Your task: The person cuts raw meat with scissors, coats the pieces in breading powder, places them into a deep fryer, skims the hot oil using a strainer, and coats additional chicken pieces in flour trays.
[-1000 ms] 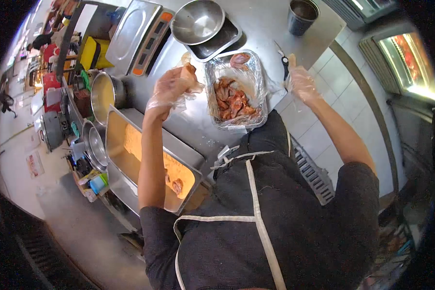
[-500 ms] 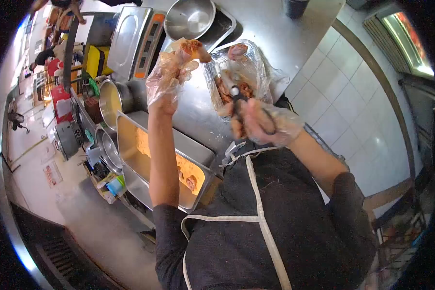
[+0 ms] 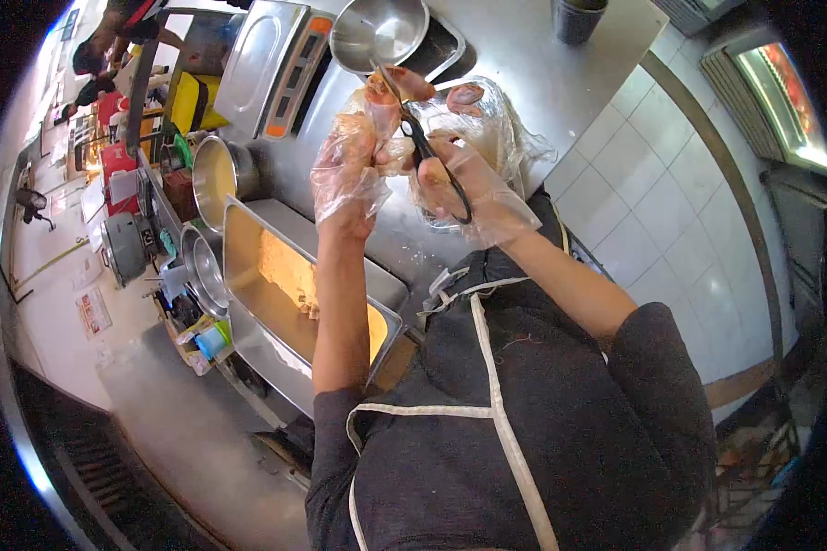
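Note:
My left hand [image 3: 351, 163], in a clear plastic glove, is closed around a piece of meat [image 3: 412, 84] above the steel table. Black-handled scissors [image 3: 420, 144] are in my gloved right hand [image 3: 455, 184], their blades up against the meat. Beneath and behind my right hand lies a plastic-lined tray [image 3: 510, 138], with one pale piece of meat [image 3: 465, 97] at its far end. My right hand hides most of what the tray holds.
A steel bowl [image 3: 379, 35] and a scale [image 3: 289, 78] stand beyond my hands. Left are a deep steel pan [image 3: 276, 312] with orange coating and a pot of yellow liquid [image 3: 216, 181]. A dark cup [image 3: 577, 20] stands at top right. Another person [image 3: 110, 41] is at far left.
The scissors, picked up from the table's right side, have moved left with my right hand to the meat in my left hand. The other person has come into view at upper left.

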Available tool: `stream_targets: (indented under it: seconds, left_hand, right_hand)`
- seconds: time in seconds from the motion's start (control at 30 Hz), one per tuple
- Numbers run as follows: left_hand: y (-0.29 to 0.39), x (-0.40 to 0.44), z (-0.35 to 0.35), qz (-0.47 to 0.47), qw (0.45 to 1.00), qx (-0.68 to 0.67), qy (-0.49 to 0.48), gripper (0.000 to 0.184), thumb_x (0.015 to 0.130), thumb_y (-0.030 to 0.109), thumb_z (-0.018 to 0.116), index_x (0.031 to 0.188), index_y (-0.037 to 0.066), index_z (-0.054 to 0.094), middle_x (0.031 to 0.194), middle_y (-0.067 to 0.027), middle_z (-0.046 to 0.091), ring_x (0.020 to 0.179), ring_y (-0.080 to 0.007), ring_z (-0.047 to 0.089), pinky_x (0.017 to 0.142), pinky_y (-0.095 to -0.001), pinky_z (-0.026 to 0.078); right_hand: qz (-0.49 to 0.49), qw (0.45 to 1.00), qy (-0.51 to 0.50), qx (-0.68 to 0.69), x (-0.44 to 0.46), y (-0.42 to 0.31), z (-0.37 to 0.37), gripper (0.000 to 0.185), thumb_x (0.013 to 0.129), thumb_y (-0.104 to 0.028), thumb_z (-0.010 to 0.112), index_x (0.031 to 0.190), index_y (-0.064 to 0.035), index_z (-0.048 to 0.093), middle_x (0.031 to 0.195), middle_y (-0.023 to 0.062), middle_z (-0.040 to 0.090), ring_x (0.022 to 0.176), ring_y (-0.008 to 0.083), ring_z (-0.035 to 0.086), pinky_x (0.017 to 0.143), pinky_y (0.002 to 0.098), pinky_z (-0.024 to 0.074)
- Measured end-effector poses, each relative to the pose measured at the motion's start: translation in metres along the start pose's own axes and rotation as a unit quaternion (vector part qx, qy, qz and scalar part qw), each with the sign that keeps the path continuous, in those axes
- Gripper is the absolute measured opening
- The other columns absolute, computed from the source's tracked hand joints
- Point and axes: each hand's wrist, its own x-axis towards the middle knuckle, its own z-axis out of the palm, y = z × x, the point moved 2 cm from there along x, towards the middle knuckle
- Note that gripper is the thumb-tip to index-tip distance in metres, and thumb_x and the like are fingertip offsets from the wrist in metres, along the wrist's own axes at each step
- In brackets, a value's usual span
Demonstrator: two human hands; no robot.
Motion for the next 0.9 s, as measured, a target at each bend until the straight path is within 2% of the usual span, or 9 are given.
stream_targets:
  seconds: [0.2,0.27,0.33,0.43,0.53,0.63,0.73,0.83,0.9]
  left_hand:
    - [0.004,0.008,-0.001,0.102,0.981,0.162,-0.015,0.041,0.086,0.025,0.063,0.120,0.004,0.050,0.104,-0.0059,0.059,0.093,-0.0190,0.058,0.080,-0.0326,0.048]
    - [-0.004,0.014,0.007,0.053,0.976,-0.173,-0.117,0.052,0.087,0.041,0.058,0.124,0.006,0.046,0.107,-0.0080,0.058,0.096,-0.0206,0.056,0.082,-0.0344,0.046]
    - [-0.004,0.014,0.024,0.012,0.953,-0.185,-0.240,0.065,0.083,0.058,0.052,0.123,0.006,0.045,0.091,-0.0065,0.054,0.082,-0.0179,0.052,0.073,-0.0341,0.045]
    - [-0.010,0.009,0.026,0.046,0.981,-0.081,-0.171,0.072,0.079,0.062,0.055,0.122,0.004,0.045,0.084,-0.0057,0.052,0.073,-0.0171,0.049,0.067,-0.0314,0.044]
    - [0.004,-0.003,0.044,0.028,0.982,-0.089,-0.163,0.082,0.072,0.067,0.059,0.119,0.002,0.047,0.081,-0.0051,0.053,0.071,-0.0172,0.051,0.065,-0.0299,0.046]
    - [0.010,-0.010,0.048,-0.022,0.956,-0.206,-0.209,0.091,0.063,0.076,0.057,0.116,0.002,0.049,0.094,-0.0089,0.059,0.085,-0.0189,0.058,0.077,-0.0313,0.050]
    - [0.005,-0.004,0.040,0.018,0.986,-0.113,-0.125,0.085,0.065,0.075,0.055,0.111,0.004,0.050,0.094,-0.0074,0.058,0.085,-0.0184,0.057,0.077,-0.0329,0.049]
    - [0.004,-0.004,0.039,0.072,0.992,-0.077,-0.074,0.074,0.072,0.071,0.053,0.106,0.005,0.052,0.090,-0.0042,0.058,0.081,-0.0168,0.055,0.073,-0.0326,0.048]
    - [-0.006,0.004,0.020,0.124,0.989,-0.015,-0.077,0.058,0.082,0.060,0.053,0.101,0.005,0.054,0.088,-0.0022,0.058,0.079,-0.0155,0.054,0.070,-0.0308,0.046]
  right_hand:
    - [0.073,0.996,-0.042,0.039,-0.010,0.000,0.009,0.030,0.081,-0.032,0.066,0.087,-0.0037,0.058,0.065,0.0009,0.051,0.058,0.0118,0.046,0.052,0.0269,0.0388]
    - [0.103,0.990,-0.086,0.049,-0.012,0.010,0.011,0.027,0.082,-0.028,0.066,0.091,-0.0046,0.058,0.064,0.0015,0.051,0.056,0.0125,0.048,0.052,0.0274,0.0404]
    - [0.077,0.992,-0.102,-0.018,-0.009,0.031,0.010,0.023,0.083,-0.025,0.064,0.093,-0.0055,0.056,0.064,0.0025,0.052,0.056,0.0135,0.050,0.053,0.0277,0.0421]
    - [-0.014,0.997,-0.076,-0.017,-0.025,0.020,0.009,0.024,0.085,-0.029,0.063,0.089,-0.0070,0.056,0.070,0.0044,0.054,0.063,0.0167,0.054,0.058,0.0308,0.0441]
    - [0.182,0.940,-0.069,0.280,-0.040,-0.012,0.019,0.027,0.087,-0.034,0.058,0.086,-0.0066,0.056,0.078,0.0063,0.054,0.070,0.0201,0.054,0.064,0.0328,0.0438]
    - [0.056,0.919,-0.181,0.345,-0.039,-0.001,0.022,0.029,0.089,-0.035,0.054,0.085,-0.0067,0.055,0.078,0.0060,0.054,0.071,0.0190,0.052,0.065,0.0308,0.0423]
    - [0.012,0.894,-0.212,0.395,-0.035,0.004,0.026,0.026,0.089,-0.032,0.054,0.080,-0.0078,0.053,0.072,0.0048,0.053,0.067,0.0173,0.050,0.064,0.0273,0.0409]
    - [0.121,0.948,-0.100,0.276,-0.044,-0.041,0.022,0.050,0.092,-0.046,0.046,0.117,-0.0028,0.045,0.086,0.0086,0.056,0.074,0.0157,0.053,0.069,0.0266,0.0432]
    - [0.073,0.992,-0.108,0.005,-0.038,-0.035,0.017,0.048,0.092,-0.043,0.049,0.117,-0.0029,0.045,0.084,0.0069,0.057,0.071,0.0131,0.055,0.065,0.0225,0.0436]
